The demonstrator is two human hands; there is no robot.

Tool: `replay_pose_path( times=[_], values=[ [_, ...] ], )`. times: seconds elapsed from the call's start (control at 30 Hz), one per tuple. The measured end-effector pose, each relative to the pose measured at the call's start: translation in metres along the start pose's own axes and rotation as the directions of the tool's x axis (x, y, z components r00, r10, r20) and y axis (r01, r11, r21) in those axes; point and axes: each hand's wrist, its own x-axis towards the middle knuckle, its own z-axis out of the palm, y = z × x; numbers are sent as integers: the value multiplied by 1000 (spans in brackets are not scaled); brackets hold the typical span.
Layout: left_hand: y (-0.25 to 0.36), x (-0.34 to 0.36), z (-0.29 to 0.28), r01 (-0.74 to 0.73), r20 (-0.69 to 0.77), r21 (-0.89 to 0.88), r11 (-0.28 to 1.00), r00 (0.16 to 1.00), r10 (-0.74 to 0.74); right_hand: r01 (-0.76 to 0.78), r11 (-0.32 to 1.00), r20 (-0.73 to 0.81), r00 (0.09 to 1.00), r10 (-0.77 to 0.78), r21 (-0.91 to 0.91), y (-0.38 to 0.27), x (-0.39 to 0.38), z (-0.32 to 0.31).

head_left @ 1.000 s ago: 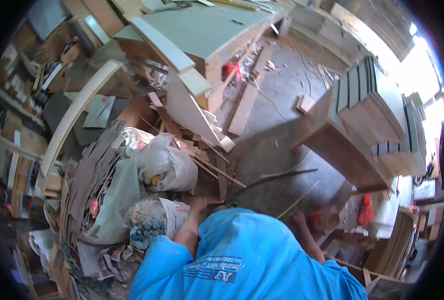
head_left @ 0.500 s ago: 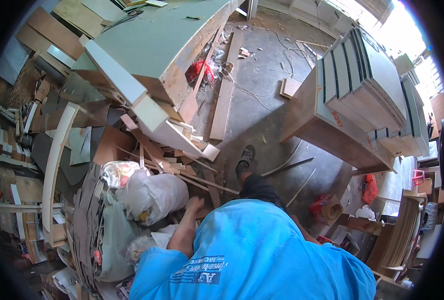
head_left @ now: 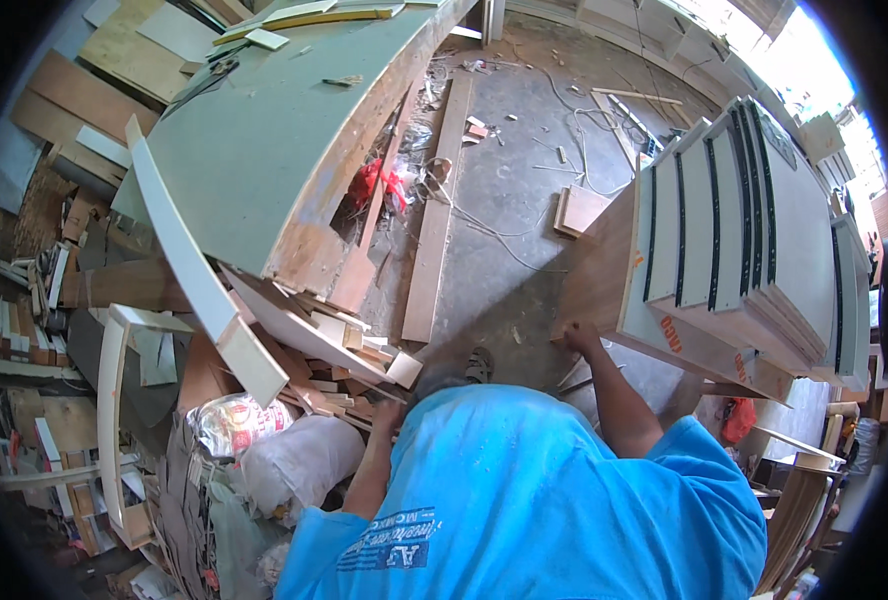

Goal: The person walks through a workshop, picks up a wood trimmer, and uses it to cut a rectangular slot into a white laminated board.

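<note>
Landmark: green-topped counter (head_left: 234, 130). My right hand (head_left: 581, 338) is right of it and nearer me, at the low corner of the wooden box (head_left: 599, 280); fingers look curled, can't tell if they grip. Box stands right of the counter, carrying pale panels (head_left: 699, 235) with black strips. My left hand (head_left: 391, 414) is on the counter's near side, beside the wood scraps (head_left: 339, 333); partly hidden, can't tell how open or what it has. White bag (head_left: 299, 462) also on the counter's near side. Long plank (head_left: 432, 230) on the floor (head_left: 509, 200), just right of the counter.
</note>
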Motion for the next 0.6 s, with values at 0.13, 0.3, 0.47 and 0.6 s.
replay_pose_path(
  times=[0.13, 0.3, 0.47, 0.6],
  values=[
    [111, 90, -98, 31, -127, -609, 792, 983, -136, -74, 962, 103, 993, 48, 264, -74, 76, -41],
    [190, 195, -132, -106, -180, -605, 789, 984, -6, 35, 995, 29, 999, -32, -90, -11, 152, -56],
    [140, 253, -105, 22, 9, -304, 953, 1000, -21, -116, 911, 251, 940, 229, -397, 39, 175, -36],
    [158, 282, -158, 195, 277, -203, 960, 951, -135, 5, 938, 150, 987, 50, -346, 40, 162, -71]
  ],
)
